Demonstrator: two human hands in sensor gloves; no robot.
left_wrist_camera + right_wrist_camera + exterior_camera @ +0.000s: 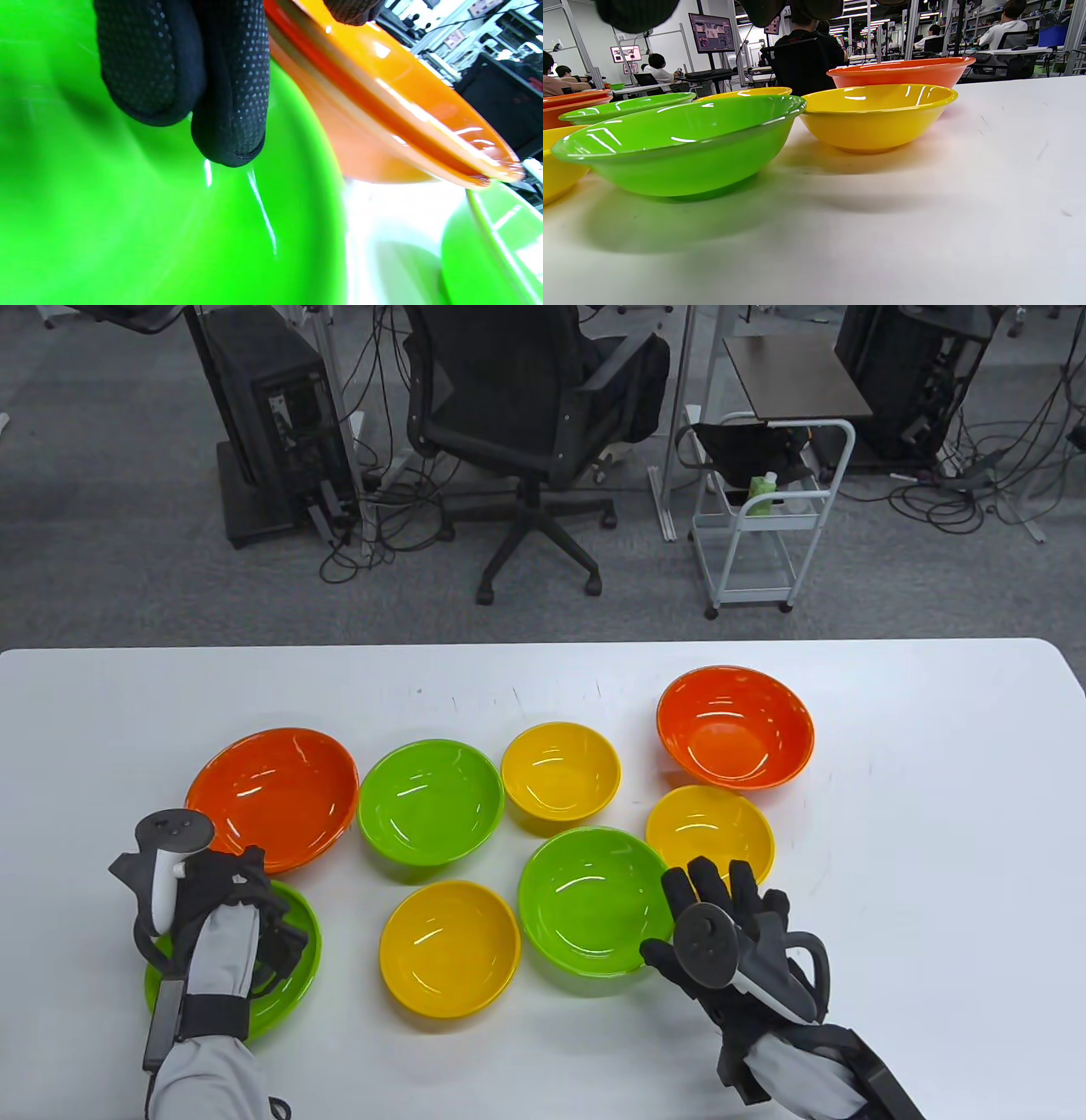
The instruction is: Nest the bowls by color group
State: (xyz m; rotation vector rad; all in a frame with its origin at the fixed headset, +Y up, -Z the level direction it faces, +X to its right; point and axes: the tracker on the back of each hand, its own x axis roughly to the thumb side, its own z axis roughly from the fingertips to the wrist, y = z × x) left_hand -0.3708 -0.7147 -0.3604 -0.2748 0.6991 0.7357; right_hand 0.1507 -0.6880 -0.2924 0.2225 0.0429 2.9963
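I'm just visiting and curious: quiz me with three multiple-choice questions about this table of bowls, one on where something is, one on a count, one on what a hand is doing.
1. Which bowl lies under the left hand?
A. a green bowl
B. a yellow one
C. an orange one

2. How many yellow bowls are on the table?
A. two
B. three
C. five

3. What is the right hand doing?
A. lifting an orange bowl
B. gripping a cup
C. holding nothing, fingers spread

Answers:
1 A, the left wrist view shows green right under the fingertips.
2 B, three yellow bowls show from above.
3 C, no bowl is in its grasp.
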